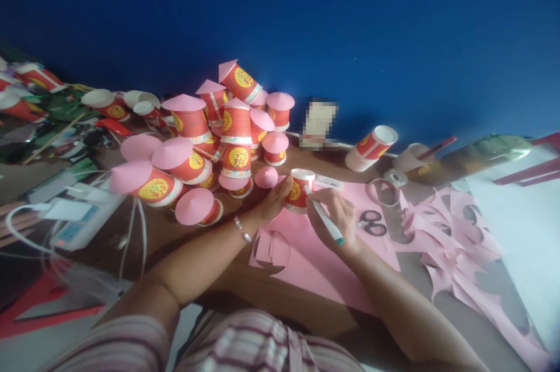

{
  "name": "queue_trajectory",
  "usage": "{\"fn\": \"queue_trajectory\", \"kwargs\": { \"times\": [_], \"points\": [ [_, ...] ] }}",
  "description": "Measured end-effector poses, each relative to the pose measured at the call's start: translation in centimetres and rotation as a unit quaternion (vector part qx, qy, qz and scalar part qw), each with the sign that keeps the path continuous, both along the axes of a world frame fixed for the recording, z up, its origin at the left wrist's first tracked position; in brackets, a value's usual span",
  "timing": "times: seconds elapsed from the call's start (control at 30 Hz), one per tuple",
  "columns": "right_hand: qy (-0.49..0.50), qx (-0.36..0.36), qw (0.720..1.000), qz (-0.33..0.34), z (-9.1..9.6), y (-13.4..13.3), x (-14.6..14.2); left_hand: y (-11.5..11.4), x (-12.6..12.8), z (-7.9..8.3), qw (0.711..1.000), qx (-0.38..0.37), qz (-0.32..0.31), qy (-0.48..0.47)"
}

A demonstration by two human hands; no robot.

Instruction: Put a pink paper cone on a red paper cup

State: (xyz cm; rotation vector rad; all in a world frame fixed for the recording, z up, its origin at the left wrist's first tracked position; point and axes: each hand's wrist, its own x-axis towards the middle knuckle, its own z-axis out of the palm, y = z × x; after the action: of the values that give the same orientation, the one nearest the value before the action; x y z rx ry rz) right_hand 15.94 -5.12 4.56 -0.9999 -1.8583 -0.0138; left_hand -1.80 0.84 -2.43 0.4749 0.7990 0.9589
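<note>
My left hand (275, 198) is wrapped round a red paper cup (300, 188) that stands mouth down on a pink paper sheet (315, 261). My right hand (335, 216) pinches a white pen with a teal end (326, 221), its tip against the base of the cup. A pile of red cups with pink cone lids (210, 139) lies just left of the hands. Black scissors (371, 222) rest on the pink sheet to the right of my right hand.
Pink paper offcuts (441, 232) with round holes cover the right side. Another red cup (371, 147), tape rolls (395, 177) and a beige cup with sticks (413, 156) sit at the back by the blue wall. White cables and a device (79, 214) lie at the left.
</note>
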Motion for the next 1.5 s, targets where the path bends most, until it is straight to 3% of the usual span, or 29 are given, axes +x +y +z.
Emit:
{"fn": "queue_trajectory", "kwargs": {
  "times": [0.27, 0.53, 0.87, 1.27, 1.5],
  "points": [
    [-0.010, -0.001, 1.000, -0.009, 0.0, 0.0, -0.1, 0.1, 0.2, 0.0, 0.996, 0.083, -0.018, 0.040],
    [-0.014, 0.019, 1.000, 0.003, 0.2, -0.2, -0.6, 0.4, 0.0, -0.4, 0.993, 0.105, 0.009, 0.050],
    [-0.015, 0.014, 1.000, 0.005, -0.4, -0.2, -0.4, -0.3, 1.6, 2.8, 0.989, 0.141, -0.048, -0.007],
    [0.012, -0.004, 1.000, -0.013, 0.6, -0.2, -0.4, -0.5, 1.9, 4.4, 0.988, 0.121, -0.087, -0.049],
    [0.042, -0.019, 0.999, -0.015, 0.7, -0.2, -0.4, -0.3, 1.9, 4.4, 0.990, 0.083, -0.087, -0.077]
  ]
}}
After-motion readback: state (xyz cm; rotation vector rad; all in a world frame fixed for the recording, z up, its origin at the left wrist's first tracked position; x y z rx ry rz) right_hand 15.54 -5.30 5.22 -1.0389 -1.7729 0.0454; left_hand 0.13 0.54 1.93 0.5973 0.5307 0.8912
